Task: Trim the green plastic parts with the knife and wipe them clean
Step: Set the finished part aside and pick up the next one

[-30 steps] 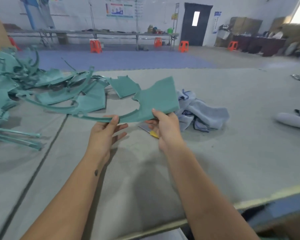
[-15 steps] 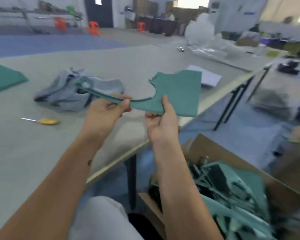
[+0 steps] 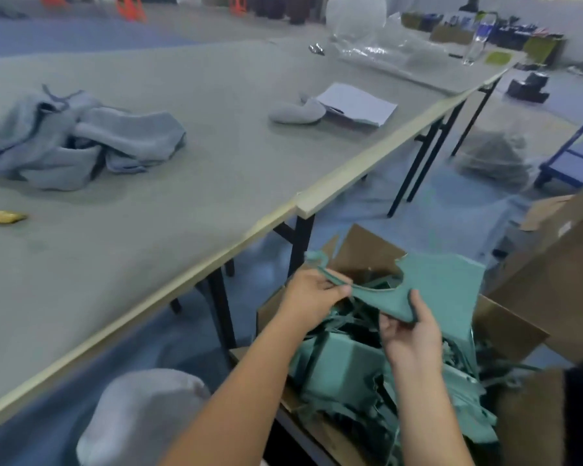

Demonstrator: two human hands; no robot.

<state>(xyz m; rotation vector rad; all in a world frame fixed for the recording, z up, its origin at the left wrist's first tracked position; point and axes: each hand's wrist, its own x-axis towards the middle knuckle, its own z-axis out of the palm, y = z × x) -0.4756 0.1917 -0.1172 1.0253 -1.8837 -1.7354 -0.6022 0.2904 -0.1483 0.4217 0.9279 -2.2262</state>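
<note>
Beside the long grey table [image 3: 189, 203], over a cardboard box [image 3: 505, 334] on the workshop floor, a green plastic part [image 3: 445, 284] is held in both hands. Its thin curved strip runs from the left hand [image 3: 312, 297], which pinches it between thumb and fingers, across to the broad flat panel, whose near corner the right hand [image 3: 406, 334] grips with the thumb on top. So the long axis lies hand to hand, and the wide panel spreads up and away beyond the right grip. Directly below both grips sits the box, already holding more green parts [image 3: 344, 368]. Judging by this, the piece is about to be dropped straight down. Far to the left of the grips, on the table, lie a yellow-handled knife [image 3: 2, 216] and a crumpled grey cloth [image 3: 81, 139].
</note>
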